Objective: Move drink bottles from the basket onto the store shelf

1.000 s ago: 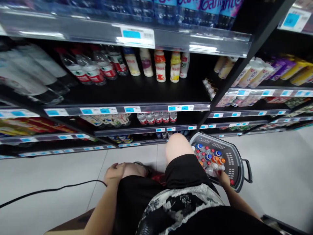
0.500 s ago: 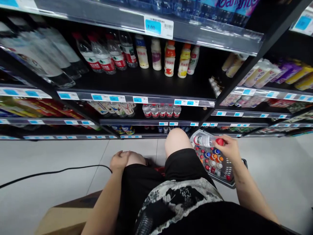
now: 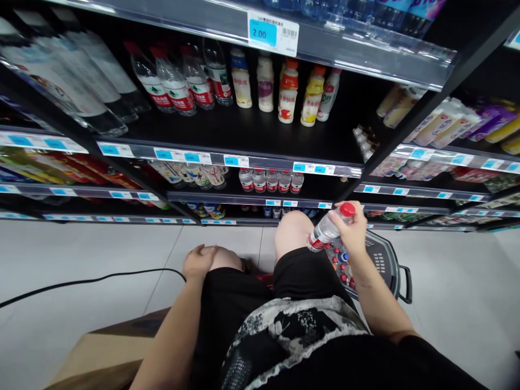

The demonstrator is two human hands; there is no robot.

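My right hand (image 3: 352,226) grips a clear water bottle (image 3: 324,233) near its red cap, fingers wrapped round the upper part. The bottle is tilted, its red-and-white label end pointing down and left beside my right knee. Below the hand, a dark basket (image 3: 392,260) on the floor holds several bottles with red, blue and orange caps; my forearm hides part of it. My left hand (image 3: 200,261) rests on my left knee, fingers laid over it, holding nothing.
Ahead, a shelf (image 3: 227,132) carries red-capped water bottles (image 3: 174,89) and yogurt drink bottles (image 3: 288,92). Large bottles (image 3: 77,81) lean at the left. Small water bottles (image 3: 272,180) line a lower shelf. A black cable (image 3: 101,278) crosses the floor; a cardboard box (image 3: 101,355) is at lower left.
My right hand has lifted the water bottle up and left from over the basket, turning it so its base points down. More of the basket's right side shows. My left hand has stayed put.
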